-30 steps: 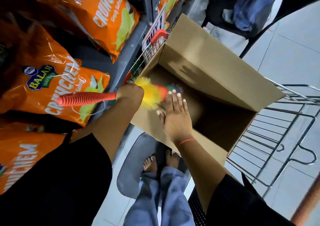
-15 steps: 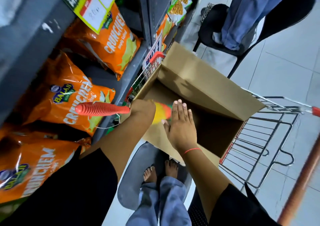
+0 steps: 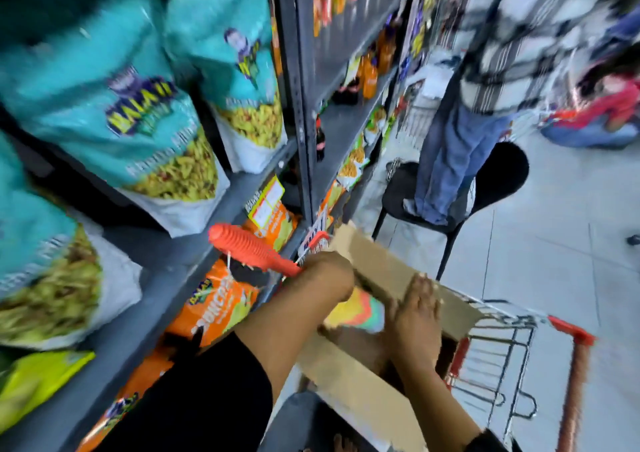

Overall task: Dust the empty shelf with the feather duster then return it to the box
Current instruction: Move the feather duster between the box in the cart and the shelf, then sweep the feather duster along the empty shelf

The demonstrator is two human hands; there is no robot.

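Note:
My left hand (image 3: 327, 275) grips the feather duster by its ribbed orange handle (image 3: 249, 250), which sticks out up and to the left. The duster's yellow, orange and green feathers (image 3: 360, 313) hang just inside the open cardboard box (image 3: 374, 268). My right hand (image 3: 415, 309) lies flat with fingers together against the box's far flap, next to the feathers. The box sits in a wire shopping cart (image 3: 498, 358). The frame is blurred by head motion.
Grey metal shelves (image 3: 166, 271) on the left hold teal snack bags (image 3: 138, 119) above and orange crisp bags (image 3: 218, 309) below. A person in jeans stands on a black chair (image 3: 498, 181) behind the box. The cart's orange handle (image 3: 571, 330) is at right.
The view has swung upward, bringing the upper shelf with teal bags into sight. The duster handle tilted higher and its feathers stay at the box opening; my right hand slid onto the far flap.

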